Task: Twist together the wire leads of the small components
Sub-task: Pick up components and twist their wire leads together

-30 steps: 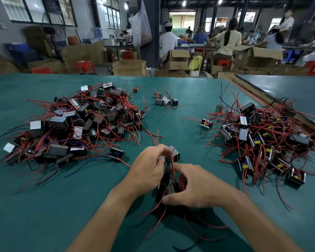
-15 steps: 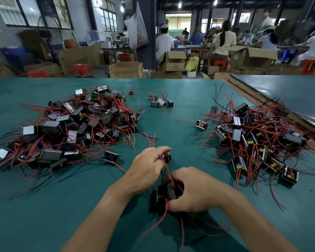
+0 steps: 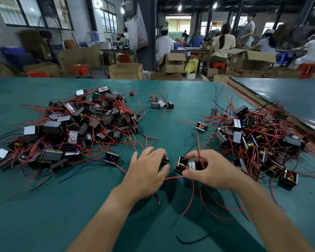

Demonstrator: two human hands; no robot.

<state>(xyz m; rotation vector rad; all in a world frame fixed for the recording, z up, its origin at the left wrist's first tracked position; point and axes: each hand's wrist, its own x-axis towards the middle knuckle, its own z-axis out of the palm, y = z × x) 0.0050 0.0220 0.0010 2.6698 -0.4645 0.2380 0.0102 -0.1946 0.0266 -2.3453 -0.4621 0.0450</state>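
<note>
On the counter (image 3: 171, 128) between waiting heaps (image 3: 76, 124), the left hand (image 3: 147, 170) grips a first component (image 3: 164, 161), the right hand (image 3: 209, 170) a second component (image 3: 182, 165), their red lead (image 3: 172, 178) seemingly not yet twisted.

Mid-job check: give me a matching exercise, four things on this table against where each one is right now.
Things:
1. black boxy component with yellow core
2. small plain black component
3. cluster of three grey-faced components
4. loose black wire

Places:
a. far centre of the green table
b. in the grip of the left hand
c. near edge, between the forearms
d. in the grip of the right hand

Pairs: 1-d, 2-b, 3-a, 4-c.
</note>
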